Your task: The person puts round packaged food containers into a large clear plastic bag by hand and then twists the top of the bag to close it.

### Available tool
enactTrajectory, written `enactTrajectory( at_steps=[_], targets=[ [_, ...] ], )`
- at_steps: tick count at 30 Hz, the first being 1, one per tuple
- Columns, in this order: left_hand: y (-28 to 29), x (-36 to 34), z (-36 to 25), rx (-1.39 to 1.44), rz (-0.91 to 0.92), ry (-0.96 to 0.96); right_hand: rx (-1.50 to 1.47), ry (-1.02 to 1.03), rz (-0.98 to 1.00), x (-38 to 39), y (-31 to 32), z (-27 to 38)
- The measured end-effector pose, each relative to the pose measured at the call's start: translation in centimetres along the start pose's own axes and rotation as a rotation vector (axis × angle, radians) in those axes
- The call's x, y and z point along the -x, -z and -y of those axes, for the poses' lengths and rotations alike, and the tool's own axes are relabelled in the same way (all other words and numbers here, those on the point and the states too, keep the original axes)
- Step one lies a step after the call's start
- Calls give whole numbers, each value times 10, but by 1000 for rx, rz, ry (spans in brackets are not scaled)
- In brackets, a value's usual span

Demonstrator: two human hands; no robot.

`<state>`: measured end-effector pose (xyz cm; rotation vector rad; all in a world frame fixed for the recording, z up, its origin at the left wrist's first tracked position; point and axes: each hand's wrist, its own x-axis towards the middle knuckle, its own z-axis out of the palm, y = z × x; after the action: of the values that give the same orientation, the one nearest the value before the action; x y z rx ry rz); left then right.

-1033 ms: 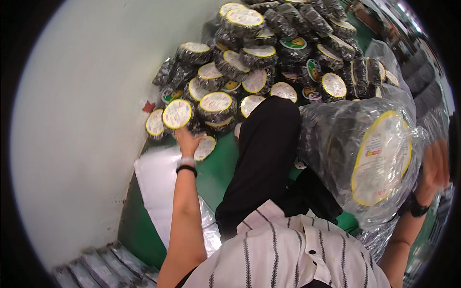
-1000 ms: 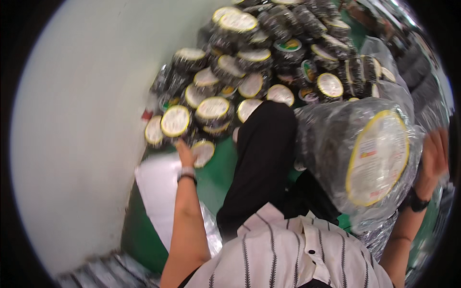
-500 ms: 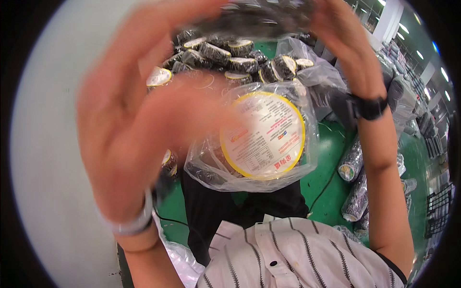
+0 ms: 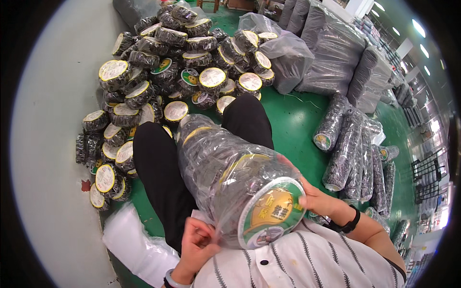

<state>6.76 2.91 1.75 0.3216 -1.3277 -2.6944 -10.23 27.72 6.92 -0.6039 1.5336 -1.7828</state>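
The bag (image 4: pixel 230 158), clear and packed with a row of round black packs, lay aslant across the lap, its near end right up against the shirt (image 4: pixel 293 269), and there was a green disc (image 4: pixel 272 213) facing out of that end! The right hand (image 4: pixel 312 194) was on the bag's right side, thumb by the disc's edge, fingers curved round the film and pressing on it. Over on the bag's left, low by the near end, came the left hand (image 4: pixel 199 240), fingers bent in close to the thumb at the film; whether they pinched it, you could not tell

And what a crowd around that bag! The left leg (image 4: pixel 158 168) ran along its left side, the right knee (image 4: pixel 247 113) rose just past its far end, and both stood between it and parts of the big pile (image 4: pixel 177 62) of packs beyond. White sheets (image 4: pixel 132 245) lay on the floor left of the bag, the wall (image 4: pixel 53 125) farther left again. Off to the bag's right, well apart, long wrapped rolls (image 4: pixel 348 149) lay side by side; beyond them, bulky grey bundles (image 4: pixel 331 53), and farthest right of the bag, a black rack (image 4: pixel 427 175)
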Motion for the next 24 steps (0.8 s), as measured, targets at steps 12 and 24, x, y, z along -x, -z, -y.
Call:
enactTrajectory(
  at_steps=[12,24],
  targets=[
    [-106,-153,-126,248,-18,-447,1313,616,-124,-178,10,172],
    [-84,-149,-211,-181,51,-419,1503,910,742,-195,-18,214]
  ],
)
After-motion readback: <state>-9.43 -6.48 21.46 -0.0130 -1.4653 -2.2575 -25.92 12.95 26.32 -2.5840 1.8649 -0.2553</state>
